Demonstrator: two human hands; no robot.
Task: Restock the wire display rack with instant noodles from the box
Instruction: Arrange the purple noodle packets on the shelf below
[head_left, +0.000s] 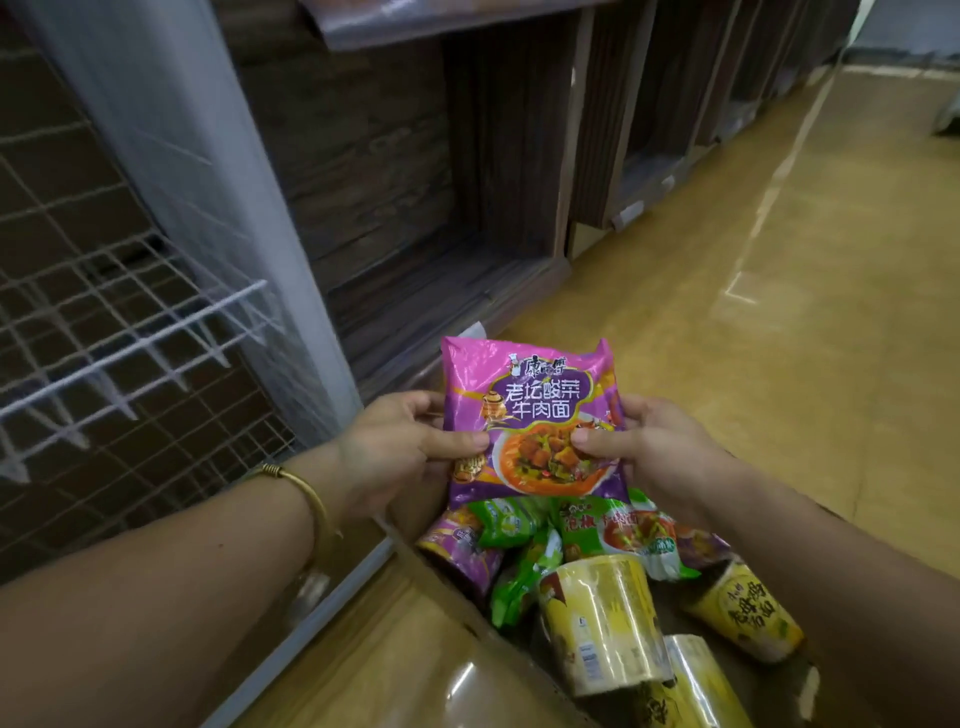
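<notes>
1. Two hands hold one purple noodle packet (530, 421) up in the air.
2. The left hand (395, 447) grips the packet's left edge. Its thumb presses on the front and its fingers curl round the back.
3. The right hand (654, 447) grips the right edge the same way, with its thumb on the picture of the noodles.
4. The packet stands up straight with its front facing the person. It is just above the far end of the cardboard box (415, 623), to the right of the wire rack (130, 332).
5. The box sits low, under the arms. Inside it are green noodle packets (519, 577), and more purple ones peek out from under them.
6. Yellow cup noodles (602, 623) lie on their sides in the near part of the box, touching the green packets.
7. The wire rack is white and stands on the left. It looks blurry, so its shelf may be tilted, but I cannot tell for sure.
8. A gold bangle (306, 499) is on the left wrist.
9. Dark wooden shelves (395, 156) stand behind the rack, along a shiny yellow floor (779, 312).
</notes>
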